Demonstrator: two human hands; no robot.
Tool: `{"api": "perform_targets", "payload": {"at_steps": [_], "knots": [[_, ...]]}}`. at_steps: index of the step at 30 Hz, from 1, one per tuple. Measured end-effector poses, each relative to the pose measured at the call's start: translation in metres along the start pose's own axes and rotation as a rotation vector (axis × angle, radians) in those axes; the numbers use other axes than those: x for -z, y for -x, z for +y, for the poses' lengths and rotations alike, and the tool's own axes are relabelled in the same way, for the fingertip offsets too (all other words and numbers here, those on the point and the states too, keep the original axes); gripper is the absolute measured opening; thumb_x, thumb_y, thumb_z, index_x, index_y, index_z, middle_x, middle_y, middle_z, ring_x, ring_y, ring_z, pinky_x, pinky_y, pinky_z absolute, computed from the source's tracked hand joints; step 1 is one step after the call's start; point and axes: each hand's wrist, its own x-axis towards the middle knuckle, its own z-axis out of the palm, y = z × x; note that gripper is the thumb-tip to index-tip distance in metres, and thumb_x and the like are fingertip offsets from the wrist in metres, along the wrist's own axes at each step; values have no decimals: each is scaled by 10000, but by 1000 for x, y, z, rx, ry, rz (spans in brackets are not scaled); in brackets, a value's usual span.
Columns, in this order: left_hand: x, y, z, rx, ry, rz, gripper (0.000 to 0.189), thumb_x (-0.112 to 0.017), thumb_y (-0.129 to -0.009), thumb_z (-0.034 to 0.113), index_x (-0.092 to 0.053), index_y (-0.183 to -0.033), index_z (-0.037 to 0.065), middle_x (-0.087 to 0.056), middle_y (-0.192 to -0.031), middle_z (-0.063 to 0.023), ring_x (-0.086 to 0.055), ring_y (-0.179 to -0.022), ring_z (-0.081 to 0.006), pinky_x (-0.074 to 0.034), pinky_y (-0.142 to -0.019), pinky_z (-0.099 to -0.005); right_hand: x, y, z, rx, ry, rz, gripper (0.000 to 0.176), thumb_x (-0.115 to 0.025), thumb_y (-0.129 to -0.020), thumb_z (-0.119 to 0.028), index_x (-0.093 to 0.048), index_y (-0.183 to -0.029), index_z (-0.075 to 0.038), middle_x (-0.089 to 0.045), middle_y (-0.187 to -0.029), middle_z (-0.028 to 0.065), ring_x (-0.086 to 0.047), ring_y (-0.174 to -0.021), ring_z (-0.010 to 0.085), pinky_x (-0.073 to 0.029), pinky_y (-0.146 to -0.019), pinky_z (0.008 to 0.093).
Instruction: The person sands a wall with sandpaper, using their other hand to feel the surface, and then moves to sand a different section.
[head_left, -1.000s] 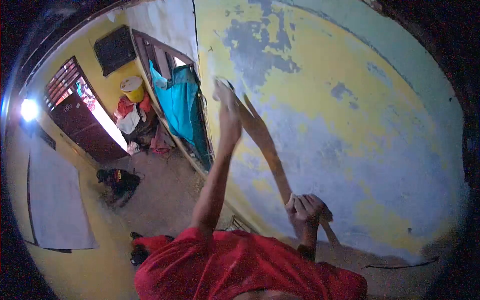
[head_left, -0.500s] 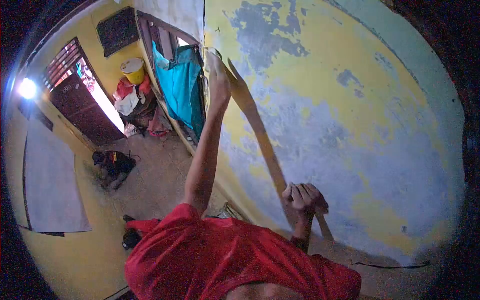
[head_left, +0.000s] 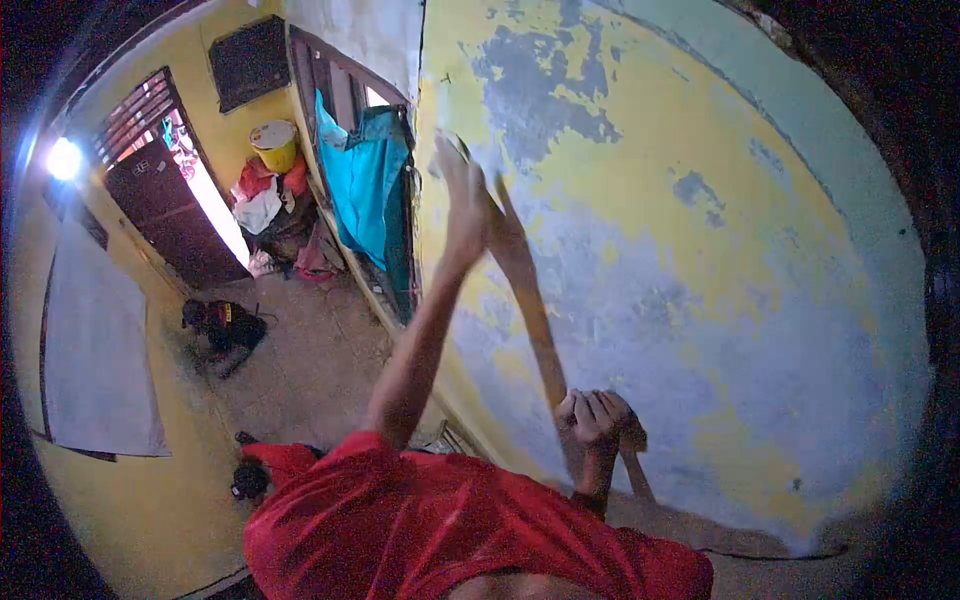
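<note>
My left hand [head_left: 464,195] is raised high against the wall [head_left: 640,255], which shows patchy yellow paint and grey-white areas. Its fingers are pressed together and blurred at the tips; whatever lies beneath them is too unclear to name. Lower and to the right, my right hand [head_left: 598,415] is curled into a fist in front of the wall, its palm side hidden. Both arms cast shadows on the wall.
Left of the wall hangs a turquoise cloth [head_left: 362,185] at a window. Beyond are a yellow bucket [head_left: 275,150] on piled cloths, an open dark door [head_left: 170,215] and a crouching person [head_left: 225,325]. Another person's head [head_left: 249,480] shows below, near my red sleeve.
My left hand has moved down along the wall and slightly right. My right hand sits slightly lower in view, still closed. The camera view has shifted a little.
</note>
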Motion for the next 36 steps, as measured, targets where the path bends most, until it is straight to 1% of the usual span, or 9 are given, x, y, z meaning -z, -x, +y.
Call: {"api": "perform_targets", "payload": {"at_steps": [5,6,7,10,12,16,22,28,36], "knots": [[-12,59,35,4,-15,-147,744,-314,-1026,362,67,-1520,-42,156,-1598,-231,162,-1480,-350,65,-1195,-447,14,-16,-5,32,0,8,81,-659,-814,-94,-639,-755,-43,-621,-672,80,-617,-600,245,-476,-546,385],[-17,33,8,134,109,-114,741,-225,-1053,493,114,-1538,46,176,-1615,-89,139,-1483,-222,20,-1200,-372,21,-24,-7,77,-29,11,164,-632,-826,-45,-636,-665,-12,-623,-608,97,-619,-543,253,-469,-507,365],[-18,20,-61,-218,-171,-101,637,-288,-1044,296,-64,-1518,-64,49,-1607,-248,83,-1489,-371,25,-1205,-420,23,-23,-7,73,-31,1,164,-632,-826,-45,-636,-665,-12,-623,-608,97,-619,-543,253,-469,-507,365],[25,-51,-48,74,-207,-310,604,-274,-1049,275,-91,-1519,-57,1,-1600,-270,21,-1489,-391,-30,-1210,-406,22,-17,-9,44,23,-27,118,-696,-823,-176,-644,-839,-72,-605,-711,47,-604,-621,216,-481,-572,380],[6,-25,7,-30,-93,72,619,-276,-1044,275,-62,-1522,-56,14,-1598,-274,45,-1487,-399,-4,-1209,-412,17,-18,-12,-20,35,-3,136,-695,-829,-194,-646,-849,-69,-605,-706,46,-609,-626,217,-483,-573,373],[-9,61,36,41,-4,-162,685,-286,-1037,298,43,-1516,-65,147,-1593,-253,165,-1473,-384,73,-1189,-463,19,-17,-5,40,41,-52,143,-693,-833,-204,-645,-853,-71,-610,-705,46,-614,-630,217,-481,-567,367],[8,-35,-48,-30,108,-44,597,-288,-1050,307,-200,-1489,-89,-116,-1592,-267,-48,-1494,-362,-74,-1207,-366,19,-12,-2,78,38,-31,177,-701,-782,-191,-640,-886,-62,-596,-714,53,-610,-651,230,-483,-597,377],[0,44,31,20,7,-178,690,-235,-1056,366,65,-1516,-53,143,-1602,-222,132,-1490,-315,29,-1204,-403,14,-19,-5,67,30,21,193,-687,-703,-126,-640,-876,-52,-580,-706,59,-608,-659,231,-479,-602,384],[9,-28,-9,-75,-34,30,603,-265,-1051,281,-106,-1508,-80,-15,-1601,-264,8,-1492,-369,-29,-1206,-431,11,-9,-5,75,11,119,35,-639,-810,-73,-637,-776,-71,-587,-652,39,-600,-584,219,-470,-542,369]]}}
